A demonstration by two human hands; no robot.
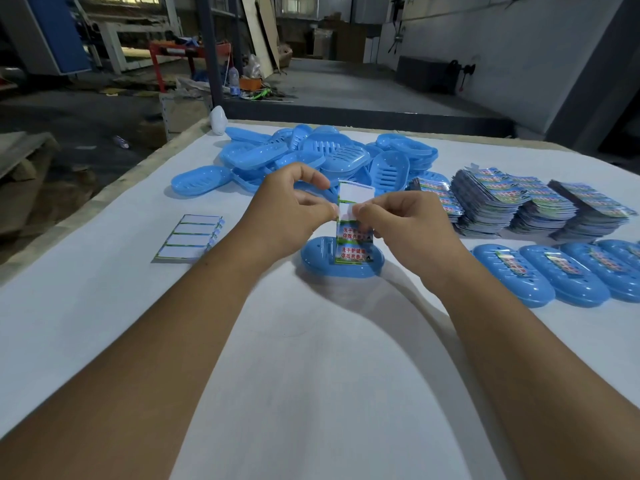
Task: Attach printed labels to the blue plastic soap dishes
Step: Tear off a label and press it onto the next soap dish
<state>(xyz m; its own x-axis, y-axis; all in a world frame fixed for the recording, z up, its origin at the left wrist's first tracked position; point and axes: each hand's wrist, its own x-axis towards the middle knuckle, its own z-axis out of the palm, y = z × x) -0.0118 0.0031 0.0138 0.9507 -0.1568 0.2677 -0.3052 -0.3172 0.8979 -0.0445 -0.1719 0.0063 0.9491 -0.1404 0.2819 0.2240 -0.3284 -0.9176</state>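
Both hands hold a strip of printed labels (354,233) upright above a blue soap dish (320,259) that lies upside down on the white table. My left hand (291,209) pinches the strip's left edge. My right hand (405,223) pinches a label at the strip's middle, its fingertips on the peeled white backing. The strip's upper part (356,195) is bare white backing; two printed labels remain on the lower part. A heap of unlabelled blue dishes (329,157) lies behind the hands. To the right, a row of labelled dishes (554,275) lies side by side.
Stacks of printed label sheets (519,202) stand at the right behind the labelled row. A used backing sheet (188,239) lies at the left. The table's wooden edge (104,199) runs along the left, with the workshop floor and clutter beyond.
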